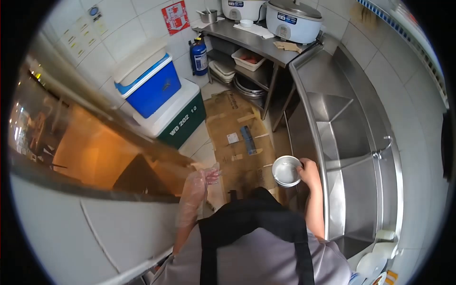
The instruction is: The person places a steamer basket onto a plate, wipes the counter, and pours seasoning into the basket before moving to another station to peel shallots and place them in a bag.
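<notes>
My right hand is closed on the side of a round metal cup, held beside the sink's front edge. The cup's mouth faces up, and its inside looks silvery, with no contents that I can make out. A clear, loose plastic glove covers my left hand and forearm. That hand hangs at the left, over the floor near the low wall, with its fingers loosely bent and apart. Nothing shows in it.
A steel sink with a tap runs along the right. Flattened cardboard covers the floor ahead. Coolers stand at the left, near a blue fire extinguisher. Rice cookers sit on the back steel table.
</notes>
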The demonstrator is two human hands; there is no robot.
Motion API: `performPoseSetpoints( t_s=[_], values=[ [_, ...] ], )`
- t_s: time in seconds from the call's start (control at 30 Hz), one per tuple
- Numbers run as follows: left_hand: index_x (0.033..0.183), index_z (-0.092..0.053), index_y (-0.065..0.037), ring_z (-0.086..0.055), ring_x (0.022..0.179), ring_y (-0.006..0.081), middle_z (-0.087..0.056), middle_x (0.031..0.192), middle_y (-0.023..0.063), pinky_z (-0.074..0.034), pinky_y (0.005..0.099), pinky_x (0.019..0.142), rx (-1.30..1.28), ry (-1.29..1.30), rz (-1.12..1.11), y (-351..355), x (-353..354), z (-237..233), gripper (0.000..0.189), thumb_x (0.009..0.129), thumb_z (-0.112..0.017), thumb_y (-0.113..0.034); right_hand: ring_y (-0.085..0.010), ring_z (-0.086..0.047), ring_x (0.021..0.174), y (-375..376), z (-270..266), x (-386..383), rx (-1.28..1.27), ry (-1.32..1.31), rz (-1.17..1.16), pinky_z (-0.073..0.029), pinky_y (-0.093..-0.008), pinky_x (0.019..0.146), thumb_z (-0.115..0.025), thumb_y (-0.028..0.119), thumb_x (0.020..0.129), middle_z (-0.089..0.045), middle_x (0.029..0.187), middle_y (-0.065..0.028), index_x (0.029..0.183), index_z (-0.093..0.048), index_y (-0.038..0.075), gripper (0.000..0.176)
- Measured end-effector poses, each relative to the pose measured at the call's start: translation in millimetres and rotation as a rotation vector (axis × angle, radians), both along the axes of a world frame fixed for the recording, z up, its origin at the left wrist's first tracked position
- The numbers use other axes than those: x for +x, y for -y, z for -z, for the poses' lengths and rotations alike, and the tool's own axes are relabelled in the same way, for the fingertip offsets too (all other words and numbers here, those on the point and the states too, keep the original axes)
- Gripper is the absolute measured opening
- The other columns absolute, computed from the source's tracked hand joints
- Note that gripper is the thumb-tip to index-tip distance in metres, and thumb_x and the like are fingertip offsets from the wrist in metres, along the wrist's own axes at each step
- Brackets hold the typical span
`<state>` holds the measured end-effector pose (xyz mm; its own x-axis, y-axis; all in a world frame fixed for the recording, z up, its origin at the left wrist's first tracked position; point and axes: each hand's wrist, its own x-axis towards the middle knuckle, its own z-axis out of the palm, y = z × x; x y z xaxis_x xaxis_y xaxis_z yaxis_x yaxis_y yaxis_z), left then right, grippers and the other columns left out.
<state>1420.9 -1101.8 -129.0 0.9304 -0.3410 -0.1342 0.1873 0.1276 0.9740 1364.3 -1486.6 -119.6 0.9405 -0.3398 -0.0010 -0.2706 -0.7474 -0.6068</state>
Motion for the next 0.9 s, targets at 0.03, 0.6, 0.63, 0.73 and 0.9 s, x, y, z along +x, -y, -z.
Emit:
performPoseSetpoints(
  t_s=[0.03, 0.6, 0.63, 0.73, 0.9],
  values=[
    [0.113, -0.059, 0.004, -0.061, 0.091, 0.0197, -0.065, 0.103, 0.0134, -0.047, 0.0331, 0.081, 0.052, -0.006, 0.006, 7.0, 19.4, -0.3, 0.065, 0.099, -0.024, -0.048, -0.04, -0.061, 0.087, 15.9, 2.9, 13.1, 0.023, -0.003, 0.047, -0.048, -0.0416, 0.078, -0.058, 0.004, 0.07, -0.063, 0.088, -0.0263, 0.09, -0.065, -0.005, 0.023],
    [0.102, -0.065, 0.001, -0.062, 0.088, 0.033, -0.065, 0.09, 0.0204, -0.046, 0.0358, 0.08, 0.724, 0.059, -0.433, 81.9, 315.5, -7.9, 0.048, 0.098, -0.031, -0.033, -0.0137, -0.052, 0.039, 79.0, -47.0, 543.7, 0.338, -0.009, -0.47, -0.041, -0.0284, 0.038, -0.052, 0.004, 0.078, -0.06, 0.061, -0.0084, 0.094, -0.063, -0.003, 0.021],
    [0.097, -0.066, 0.002, -0.062, 0.085, 0.0334, -0.065, 0.087, 0.0207, -0.046, 0.037, 0.078, 0.752, 0.042, -0.454, 67.3, 325.6, 9.9, 0.047, 0.097, -0.033, -0.032, -0.0127, -0.051, 0.039, 66.7, -58.7, 574.8, 0.401, -0.009, -0.484, -0.041, -0.0282, 0.038, -0.052, 0.004, 0.079, -0.06, 0.064, -0.0068, 0.096, -0.063, -0.003, 0.021],
    [0.089, -0.066, 0.003, -0.061, 0.079, 0.034, -0.063, 0.081, 0.0223, -0.045, 0.0398, 0.072, 0.797, 0.01, -0.54, 49.6, 367.5, 14.8, 0.044, 0.096, -0.038, -0.03, -0.013, -0.052, 0.041, 44.8, -63.7, 682.1, 0.487, 0.039, -0.58, -0.041, -0.0271, 0.039, -0.054, 0.005, 0.079, -0.059, 0.066, -0.0062, 0.099, -0.062, -0.004, 0.024],
    [0.092, -0.064, 0.006, -0.061, 0.076, 0.0266, -0.064, 0.081, 0.0188, -0.046, 0.0351, 0.07, 0.781, -0.006, -0.682, 5.6, 458.8, 26.9, 0.044, 0.097, -0.039, -0.03, -0.0157, -0.054, 0.042, 19.7, -72.7, 856.1, 0.598, 0.054, -0.513, -0.044, -0.0282, 0.038, -0.057, 0.006, 0.076, -0.057, 0.065, -0.0076, 0.1, -0.061, -0.008, 0.028]
  ],
)
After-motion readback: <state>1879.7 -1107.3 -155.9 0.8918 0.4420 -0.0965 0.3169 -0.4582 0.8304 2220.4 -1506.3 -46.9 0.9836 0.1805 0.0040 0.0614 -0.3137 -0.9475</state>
